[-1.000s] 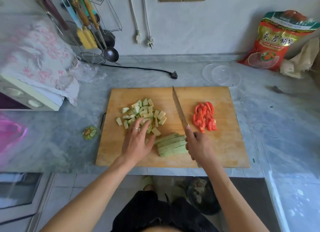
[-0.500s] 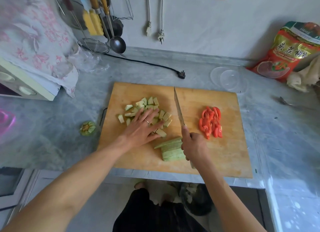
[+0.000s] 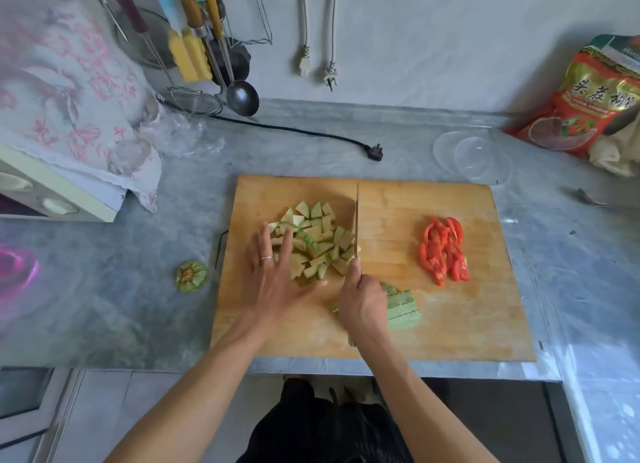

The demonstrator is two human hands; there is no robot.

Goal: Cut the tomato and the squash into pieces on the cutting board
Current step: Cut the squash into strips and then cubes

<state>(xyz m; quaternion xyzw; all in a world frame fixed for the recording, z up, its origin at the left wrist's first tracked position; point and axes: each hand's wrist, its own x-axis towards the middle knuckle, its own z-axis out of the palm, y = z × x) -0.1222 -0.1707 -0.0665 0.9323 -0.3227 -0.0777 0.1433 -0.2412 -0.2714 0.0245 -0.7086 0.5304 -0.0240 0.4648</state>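
A wooden cutting board (image 3: 450,324) lies on the grey counter. A heap of squash cubes (image 3: 317,241) sits at its middle left. My left hand (image 3: 273,275) lies flat with straight fingers against the heap's left and near side. My right hand (image 3: 362,305) grips the handle of a knife (image 3: 356,220), forefinger along the spine, blade edge-up along the heap's right side. Several uncut squash strips (image 3: 401,308) lie just right of that hand, partly hidden by it. Red tomato slices (image 3: 445,249) are piled at the board's right.
A cut squash stem end (image 3: 191,276) lies on the counter left of the board. Clear plastic lids (image 3: 472,156) and a black plug (image 3: 375,151) lie behind it. A red snack bag (image 3: 585,99) stands far right. A cloth-covered appliance (image 3: 65,123) and hanging utensils (image 3: 201,40) are at far left.
My left hand slid from on top of the cubes to their left side and gathered them into a tighter heap. The knife shifted left against the heap, away from the strips.
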